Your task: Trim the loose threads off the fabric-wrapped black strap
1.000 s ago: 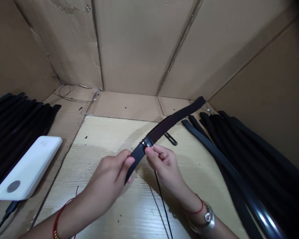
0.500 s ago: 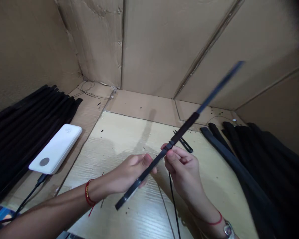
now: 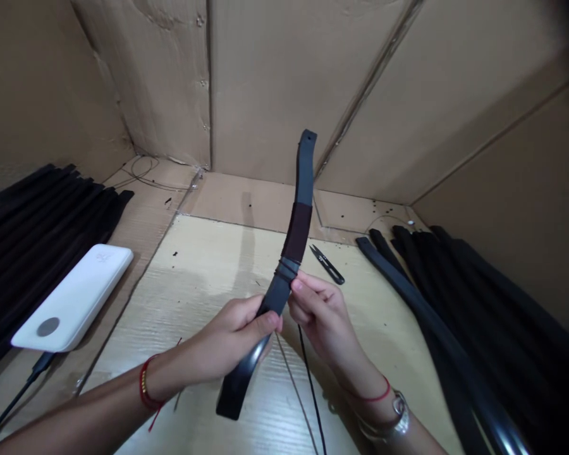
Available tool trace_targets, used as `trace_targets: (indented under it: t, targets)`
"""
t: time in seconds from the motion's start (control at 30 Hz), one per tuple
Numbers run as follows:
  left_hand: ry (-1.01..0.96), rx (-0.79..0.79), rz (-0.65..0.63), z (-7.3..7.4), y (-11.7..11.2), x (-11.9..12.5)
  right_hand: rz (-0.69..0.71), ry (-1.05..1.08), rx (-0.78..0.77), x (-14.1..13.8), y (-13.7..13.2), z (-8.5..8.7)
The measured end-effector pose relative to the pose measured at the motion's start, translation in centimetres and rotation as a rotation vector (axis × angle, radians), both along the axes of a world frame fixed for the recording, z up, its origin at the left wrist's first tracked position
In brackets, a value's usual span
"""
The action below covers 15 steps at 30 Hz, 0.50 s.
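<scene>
Over a pale board [image 3: 184,284], the left grip [image 3: 232,338] and right grip [image 3: 320,322] both close on a black belt [image 3: 299,215].

Glossy leather belt [image 3: 239,382]; rough cardboard [image 3: 265,95]

A small workshop bench for piece work: cardboard walls [image 3: 265,82] enclose a wood-grain board [image 3: 194,272], with black belts [image 3: 478,297] stacked at both sides, thread snips [image 3: 327,264] on the board and a white power bank [image 3: 71,297] beside it.
</scene>
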<state>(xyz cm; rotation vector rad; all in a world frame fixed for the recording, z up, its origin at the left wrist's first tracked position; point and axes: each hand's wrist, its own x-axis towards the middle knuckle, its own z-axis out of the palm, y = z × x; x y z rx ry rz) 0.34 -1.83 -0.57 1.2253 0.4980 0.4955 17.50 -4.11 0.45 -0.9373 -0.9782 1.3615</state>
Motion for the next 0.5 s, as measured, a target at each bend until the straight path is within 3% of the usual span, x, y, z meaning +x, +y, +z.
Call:
trace_targets:
  t: [0.23, 0.3, 0.4, 0.5]
  targets:
    - [-0.445, -0.52, -0.411, 0.3, -0.3, -0.4, 0.121, 0.193, -0.02, -0.4, -0.8, -0.5]
    - [-0.325, -0.457, -0.38, 0.5, -0.3, -0.5, 0.081, 0.163, -0.026, -0.3, -0.8, -0.2]
    - [-0.057, -0.228, -0.183, 1.1, -0.3, -0.6, -0.052, 0.03, 0.017, -0.2, -0.6, 0.1]
    - [-0.02, -0.207, -0.08, 1.4, -0.4, -0.4, -0.118, -0.053, 0.04, -0.3, -0.4, -0.1]
